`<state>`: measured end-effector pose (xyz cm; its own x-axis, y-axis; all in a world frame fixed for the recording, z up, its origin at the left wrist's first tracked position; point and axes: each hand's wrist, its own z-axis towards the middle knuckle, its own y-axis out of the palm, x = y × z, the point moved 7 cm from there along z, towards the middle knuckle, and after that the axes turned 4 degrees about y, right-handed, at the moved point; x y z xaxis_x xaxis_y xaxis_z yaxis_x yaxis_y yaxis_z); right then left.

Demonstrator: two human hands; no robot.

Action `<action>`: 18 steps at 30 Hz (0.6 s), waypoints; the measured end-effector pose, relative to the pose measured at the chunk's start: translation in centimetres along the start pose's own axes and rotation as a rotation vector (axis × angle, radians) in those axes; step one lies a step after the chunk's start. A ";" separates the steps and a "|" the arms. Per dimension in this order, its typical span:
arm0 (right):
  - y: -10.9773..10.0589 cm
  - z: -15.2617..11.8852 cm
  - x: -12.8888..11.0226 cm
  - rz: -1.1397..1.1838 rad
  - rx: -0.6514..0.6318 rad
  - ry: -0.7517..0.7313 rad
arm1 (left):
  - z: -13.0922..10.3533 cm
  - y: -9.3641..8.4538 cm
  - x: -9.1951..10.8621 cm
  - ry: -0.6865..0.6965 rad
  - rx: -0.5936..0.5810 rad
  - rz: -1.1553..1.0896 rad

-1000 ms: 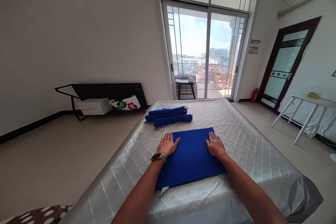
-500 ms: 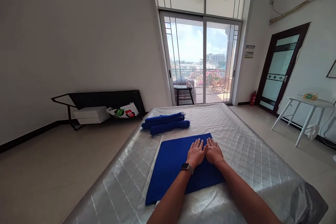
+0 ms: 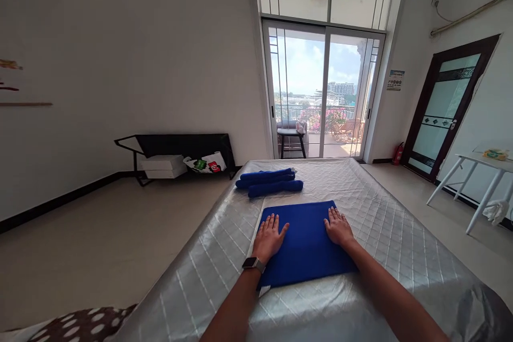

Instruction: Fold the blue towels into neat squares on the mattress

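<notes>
A blue cloth, likely a towel (image 3: pixel 304 246), lies flat as a rough rectangle on the silvery quilted mattress (image 3: pixel 393 246). On its left edge rests my left hand (image 3: pixel 269 238), palm down with the fingers stretched out; a watch (image 3: pixel 253 263) is on that wrist. My right hand (image 3: pixel 339 226) lies flat near the far right corner of the cloth, fingers extended. A small white tag (image 3: pixel 264 290) pokes out at the near left corner. Beyond the cloth, several rolled blue cloths (image 3: pixel 276 188) lie together, apart from both hands.
Left of the bed, a black frame (image 3: pixel 180 144) by the wall holds white boxes (image 3: pixel 162 165) and a printed bag (image 3: pixel 206 163). A white stool (image 3: pixel 481 162) stands at the right. Sliding glass doors (image 3: pixel 296 80) are beyond the bed. Brown spotted fabric (image 3: pixel 76 326) shows at bottom left.
My hands were side by side near the cloth's far right; now the left one has slid across to the left edge. The view has turned slightly left.
</notes>
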<state>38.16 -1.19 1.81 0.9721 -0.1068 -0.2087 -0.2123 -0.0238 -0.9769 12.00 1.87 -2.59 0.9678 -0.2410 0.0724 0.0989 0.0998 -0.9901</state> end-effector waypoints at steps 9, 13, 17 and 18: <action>0.6 -3.1 0.1 -0.079 -0.003 -0.096 | 0.4 0.3 0.3 0.018 0.054 -0.002; 1.0 -4.1 0.8 -0.034 0.001 -0.055 | 0.2 0.3 0.3 0.037 0.071 -0.025; 0.8 -4.4 0.8 0.005 -0.010 -0.030 | -0.1 0.0 0.3 0.085 0.074 -0.032; 0.7 -4.5 0.7 0.012 -0.011 -0.032 | -0.1 -0.1 0.3 0.083 0.069 -0.021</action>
<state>38.22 -5.75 1.23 0.9722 -0.0752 -0.2219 -0.2249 -0.0337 -0.9738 12.23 1.70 -2.48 0.9433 -0.3222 0.0799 0.1372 0.1594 -0.9776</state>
